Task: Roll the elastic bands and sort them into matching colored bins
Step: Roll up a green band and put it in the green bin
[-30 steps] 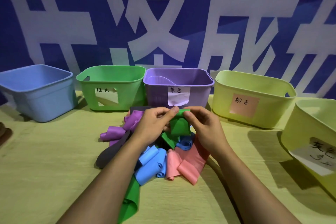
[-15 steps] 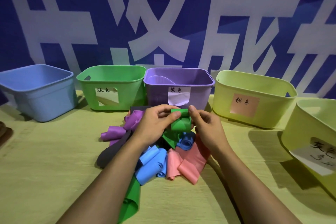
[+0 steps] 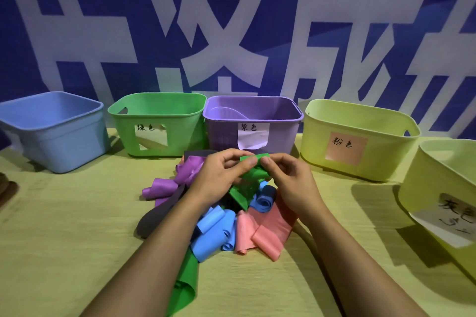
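Note:
A green elastic band (image 3: 253, 174) is held above the pile, partly rolled at its top. My left hand (image 3: 219, 177) and my right hand (image 3: 288, 183) both pinch the roll, thumbs meeting on it. Its loose tail hangs down into the pile. Under my hands lie purple bands (image 3: 164, 185), a dark grey band (image 3: 157, 213), blue bands (image 3: 216, 231), pink bands (image 3: 262, 234) and another green band (image 3: 184, 283). Behind stand a blue bin (image 3: 51, 131), a green bin (image 3: 157, 123), a purple bin (image 3: 252, 126) and a yellow-green bin with a pink label (image 3: 358, 139).
A second yellow-green bin (image 3: 443, 195) with a white label stands at the right edge. The bins line the back of the yellow table (image 3: 64, 239), in front of a blue wall banner. A dark object (image 3: 5, 188) shows at the far left edge.
The green band's roll has been wound further and lifted slightly; the hanging part has grown shorter. My thumbs have come closer together on it.

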